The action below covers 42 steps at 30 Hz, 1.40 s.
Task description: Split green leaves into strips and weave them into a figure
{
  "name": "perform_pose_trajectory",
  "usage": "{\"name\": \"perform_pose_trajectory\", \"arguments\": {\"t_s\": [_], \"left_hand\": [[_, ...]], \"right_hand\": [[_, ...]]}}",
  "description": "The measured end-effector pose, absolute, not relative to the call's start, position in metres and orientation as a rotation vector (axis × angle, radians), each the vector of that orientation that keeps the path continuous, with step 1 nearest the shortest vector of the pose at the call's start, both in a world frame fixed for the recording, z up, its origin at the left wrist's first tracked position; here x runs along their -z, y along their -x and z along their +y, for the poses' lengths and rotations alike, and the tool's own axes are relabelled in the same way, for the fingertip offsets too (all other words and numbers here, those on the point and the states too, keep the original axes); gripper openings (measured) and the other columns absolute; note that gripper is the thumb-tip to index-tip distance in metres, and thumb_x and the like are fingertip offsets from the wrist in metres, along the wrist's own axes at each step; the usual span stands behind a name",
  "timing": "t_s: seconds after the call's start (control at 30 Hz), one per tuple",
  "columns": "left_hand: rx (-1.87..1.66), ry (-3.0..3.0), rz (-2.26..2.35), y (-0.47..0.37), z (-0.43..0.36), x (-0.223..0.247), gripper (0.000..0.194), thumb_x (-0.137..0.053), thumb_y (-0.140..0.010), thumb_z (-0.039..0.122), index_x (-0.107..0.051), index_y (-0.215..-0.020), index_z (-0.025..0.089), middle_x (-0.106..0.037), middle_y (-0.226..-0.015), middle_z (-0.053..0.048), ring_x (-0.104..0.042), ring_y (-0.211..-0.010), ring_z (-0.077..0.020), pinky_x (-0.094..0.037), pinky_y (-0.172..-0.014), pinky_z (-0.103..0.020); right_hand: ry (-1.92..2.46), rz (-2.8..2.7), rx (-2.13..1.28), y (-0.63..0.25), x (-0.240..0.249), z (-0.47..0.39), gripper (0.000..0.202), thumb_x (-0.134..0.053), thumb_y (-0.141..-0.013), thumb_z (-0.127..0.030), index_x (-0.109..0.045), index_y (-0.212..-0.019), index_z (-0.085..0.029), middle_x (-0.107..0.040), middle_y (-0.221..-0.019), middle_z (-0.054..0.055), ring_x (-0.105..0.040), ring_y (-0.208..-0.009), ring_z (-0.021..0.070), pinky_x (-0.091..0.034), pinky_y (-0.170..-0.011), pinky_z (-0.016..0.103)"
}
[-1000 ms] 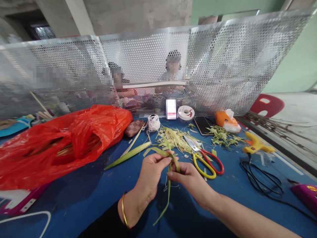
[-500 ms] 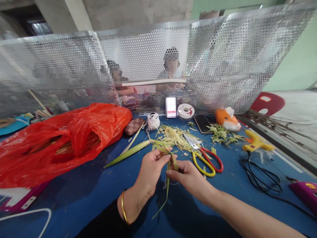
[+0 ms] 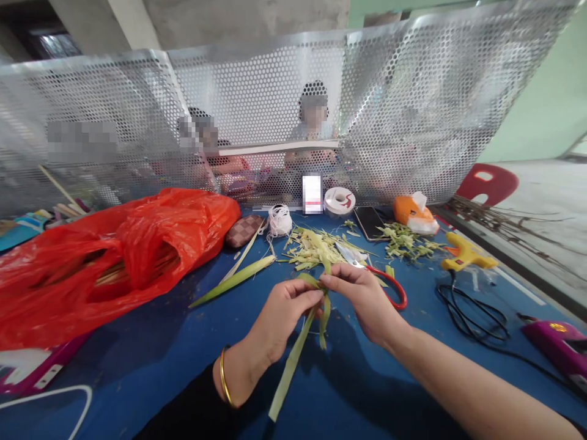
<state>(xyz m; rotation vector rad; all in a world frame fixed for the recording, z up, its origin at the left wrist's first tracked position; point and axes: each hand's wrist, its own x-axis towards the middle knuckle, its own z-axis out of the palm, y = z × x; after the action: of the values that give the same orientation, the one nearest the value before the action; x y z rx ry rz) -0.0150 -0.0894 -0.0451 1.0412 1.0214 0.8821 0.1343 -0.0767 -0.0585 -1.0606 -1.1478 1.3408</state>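
Over the blue table [image 3: 220,360], both hands pinch strips of green leaf [image 3: 292,366]. My left hand [image 3: 287,308], a gold bangle at its wrist, grips them from the left, thumb against fingers. Long ends hang below it toward the table. My right hand [image 3: 360,293] pinches the same leaf strips at the upper right, where they cross. The fingers partly hide the crossing. Behind the right hand lie scissors [image 3: 389,282] with a red handle loop; the other loop is covered by the hand. A whole green husk leaf [image 3: 233,281] rests on the left.
A red plastic bag [image 3: 137,244] fills the left side. White string ball [image 3: 279,220], leaf scraps [image 3: 314,247], tape roll [image 3: 339,200] and phone [image 3: 368,222] lie behind. A yellow glue gun [image 3: 468,253] with black cable sits right. People sit beyond the perforated screen [image 3: 266,79].
My right hand has moved up from the hanging strips to the crossing, covering the scissors' yellow loop. A wider strip end now hangs at lower left. The view has shifted slightly.
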Motion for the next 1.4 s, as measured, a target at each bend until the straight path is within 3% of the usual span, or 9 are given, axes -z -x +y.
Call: {"name": "perform_pose_trajectory", "arguments": {"t_s": [0.17,0.33,0.4,0.5,0.67,0.97,1.13,1.27,1.4], "left_hand": [[-0.888,-1.024,1.071,0.013,-0.087,0.05,0.028,-0.079,-0.064,0.038,-0.065,-0.06,0.014,-0.056,-0.053,0.001,-0.048,-0.052,-0.0097,-0.037,-0.055,-0.023],[-0.843,-1.119,1.133,0.012,-0.086,0.049,0.025,-0.076,-0.063,0.033,-0.075,-0.077,0.012,-0.059,-0.06,0.0,-0.046,-0.055,-0.0097,-0.036,-0.056,-0.024],[-0.787,-1.19,1.133,0.013,-0.087,0.049,0.023,-0.073,-0.065,0.033,-0.074,-0.074,0.012,-0.055,-0.057,0.002,-0.041,-0.053,-0.0089,-0.033,-0.054,-0.023],[-0.698,-1.285,1.108,0.013,-0.088,0.051,0.026,-0.069,-0.069,0.037,-0.073,-0.07,0.012,-0.044,-0.052,0.004,-0.032,-0.05,-0.0077,-0.025,-0.051,-0.023],[-0.689,-1.301,1.106,0.013,-0.088,0.052,0.034,-0.066,-0.072,0.044,-0.073,-0.069,0.011,-0.035,-0.049,0.005,-0.027,-0.05,-0.0083,-0.02,-0.05,-0.025],[-0.587,-1.381,1.096,0.016,-0.087,0.048,0.032,-0.067,-0.07,0.043,-0.069,-0.058,0.013,-0.034,-0.047,0.006,-0.026,-0.049,-0.0082,-0.019,-0.05,-0.025],[-0.592,-1.367,1.068,0.014,-0.087,0.048,0.036,-0.07,-0.07,0.043,-0.062,-0.051,0.014,-0.036,-0.048,0.005,-0.026,-0.05,-0.0078,-0.02,-0.05,-0.025],[-0.66,-1.279,1.044,0.014,-0.087,0.052,0.038,-0.07,-0.073,0.047,-0.063,-0.053,0.015,-0.039,-0.048,0.004,-0.03,-0.05,-0.009,-0.023,-0.051,-0.025],[-0.747,-1.12,1.008,0.016,-0.088,0.054,0.035,-0.068,-0.076,0.045,-0.067,-0.06,0.014,-0.046,-0.053,0.002,-0.037,-0.054,-0.0103,-0.029,-0.055,-0.025]], "right_hand": [[1.079,-1.182,-1.338,-0.135,0.064,-0.075,0.029,-0.07,-0.074,-0.04,-0.059,-0.061,-0.017,-0.055,-0.06,-0.002,-0.05,-0.06,0.0132,-0.041,-0.062,0.028],[1.23,-1.43,-0.445,-0.15,0.055,-0.069,0.024,-0.067,-0.078,-0.036,-0.067,-0.096,-0.02,-0.065,-0.101,0.01,-0.059,-0.096,0.0248,-0.046,-0.084,0.039],[1.159,-1.774,-0.264,-0.154,0.047,-0.069,0.014,-0.064,-0.082,-0.031,-0.071,-0.091,-0.022,-0.067,-0.107,0.009,-0.057,-0.106,0.0261,-0.039,-0.096,0.044],[1.126,-2.077,-0.531,-0.153,0.042,-0.071,0.019,-0.064,-0.083,-0.027,-0.067,-0.065,-0.021,-0.069,-0.077,0.002,-0.062,-0.083,0.0206,-0.043,-0.087,0.04],[1.178,-1.585,-1.281,-0.145,0.049,-0.07,0.022,-0.067,-0.074,-0.028,-0.058,-0.057,-0.019,-0.052,-0.054,-0.004,-0.049,-0.05,0.0109,-0.039,-0.048,0.024],[1.072,-1.301,-1.375,-0.134,0.053,-0.078,0.02,-0.07,-0.066,-0.028,-0.056,-0.055,-0.018,-0.051,-0.058,-0.004,-0.046,-0.05,0.0095,-0.034,-0.04,0.021],[0.997,-1.328,-1.239,-0.131,0.055,-0.08,0.018,-0.069,-0.068,-0.022,-0.057,-0.053,-0.018,-0.053,-0.061,-0.003,-0.048,-0.057,0.0102,-0.038,-0.049,0.022],[0.997,-1.152,-1.465,-0.13,0.051,-0.08,0.024,-0.072,-0.067,-0.031,-0.055,-0.057,-0.018,-0.047,-0.054,-0.006,-0.038,-0.047,0.0074,-0.03,-0.043,0.022],[0.967,-1.073,-1.526,-0.131,0.047,-0.079,0.029,-0.077,-0.063,-0.036,-0.057,-0.056,-0.017,-0.05,-0.053,-0.005,-0.044,-0.052,0.0092,-0.037,-0.052,0.024]]}}
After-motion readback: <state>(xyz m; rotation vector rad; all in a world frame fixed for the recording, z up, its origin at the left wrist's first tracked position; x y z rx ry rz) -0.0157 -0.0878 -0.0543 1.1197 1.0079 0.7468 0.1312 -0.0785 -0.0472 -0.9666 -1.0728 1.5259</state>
